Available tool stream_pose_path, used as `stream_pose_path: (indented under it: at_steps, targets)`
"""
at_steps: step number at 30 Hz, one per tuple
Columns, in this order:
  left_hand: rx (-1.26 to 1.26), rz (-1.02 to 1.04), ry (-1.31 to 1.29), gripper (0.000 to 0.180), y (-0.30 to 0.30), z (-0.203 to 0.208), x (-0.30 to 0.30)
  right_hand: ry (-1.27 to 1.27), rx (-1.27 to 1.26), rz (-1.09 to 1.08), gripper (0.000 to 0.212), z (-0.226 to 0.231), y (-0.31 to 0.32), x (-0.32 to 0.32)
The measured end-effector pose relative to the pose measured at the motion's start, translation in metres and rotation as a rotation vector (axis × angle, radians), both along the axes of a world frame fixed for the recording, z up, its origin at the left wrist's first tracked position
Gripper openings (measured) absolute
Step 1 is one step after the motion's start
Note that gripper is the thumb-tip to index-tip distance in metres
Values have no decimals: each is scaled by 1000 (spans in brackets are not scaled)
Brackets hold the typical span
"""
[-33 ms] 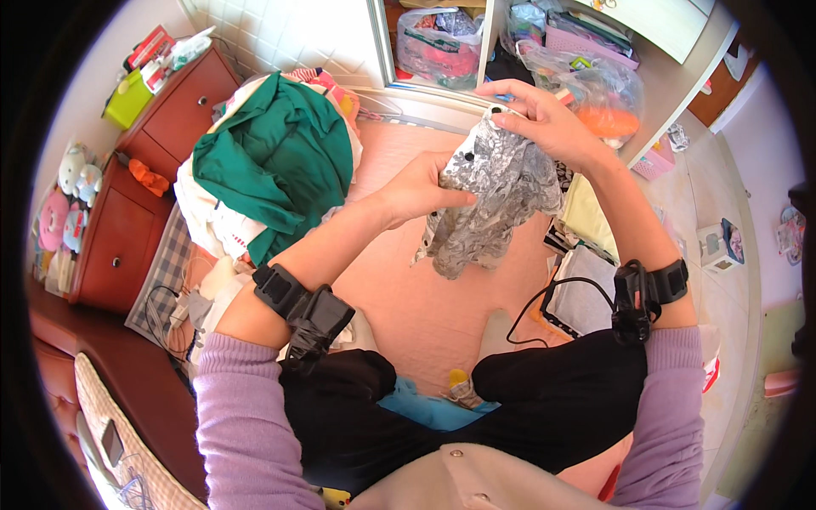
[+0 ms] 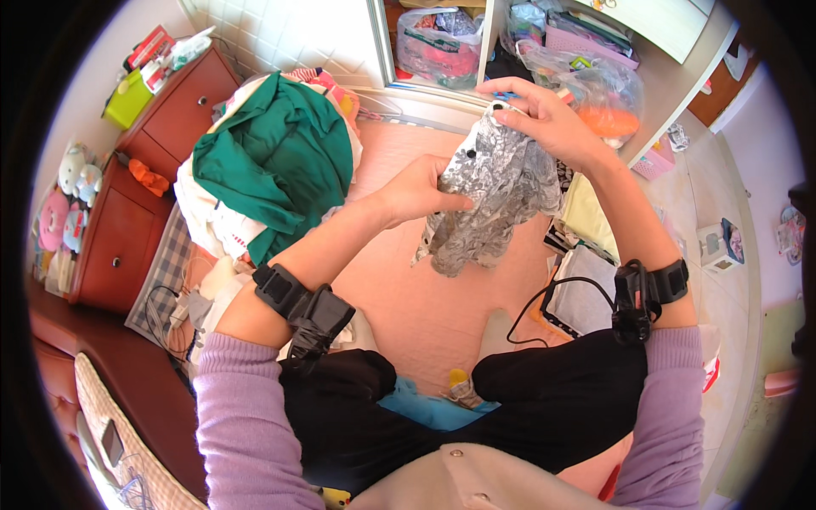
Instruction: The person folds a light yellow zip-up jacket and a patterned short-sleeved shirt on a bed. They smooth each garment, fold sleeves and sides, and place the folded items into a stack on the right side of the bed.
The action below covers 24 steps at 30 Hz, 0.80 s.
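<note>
Patterned cloth (image 2: 501,191), slightly shifted, hangs above pink sheeting (image 2: 399,285), right of red drawers (image 2: 129,225).

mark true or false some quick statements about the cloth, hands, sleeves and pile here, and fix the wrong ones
1. The left hand and right hand both hold the grey cloth. True.
2. The green cloth lies on top of the clothes pile. True.
3. The green cloth is to the right of the grey cloth. False: it is to the left.
4. The sleeves are black. False: they are purple.
5. Each forearm wears a black strap. True.
6. The sheet below the hands is blue. False: it is pink.
</note>
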<state>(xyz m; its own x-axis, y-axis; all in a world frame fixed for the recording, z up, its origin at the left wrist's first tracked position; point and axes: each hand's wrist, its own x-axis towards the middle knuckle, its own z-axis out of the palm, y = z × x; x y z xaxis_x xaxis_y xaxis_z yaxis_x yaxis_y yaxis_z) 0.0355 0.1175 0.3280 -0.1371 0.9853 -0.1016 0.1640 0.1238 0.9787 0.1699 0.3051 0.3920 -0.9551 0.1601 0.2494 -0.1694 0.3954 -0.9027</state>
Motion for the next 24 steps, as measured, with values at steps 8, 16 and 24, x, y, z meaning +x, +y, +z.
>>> stream_pose_path:
  at_steps: [8,16,24]
  targets:
    - [-134,-168,-102,27,-11,-22,-18,117,140,-287,30,-1,26,4]
    - [-189,-63,-413,36,-13,-9,-15,270,268,-615,17,-35,63,2]
    - [-25,236,-548,27,1,-9,-8,-233,78,-64,21,-24,29,2]
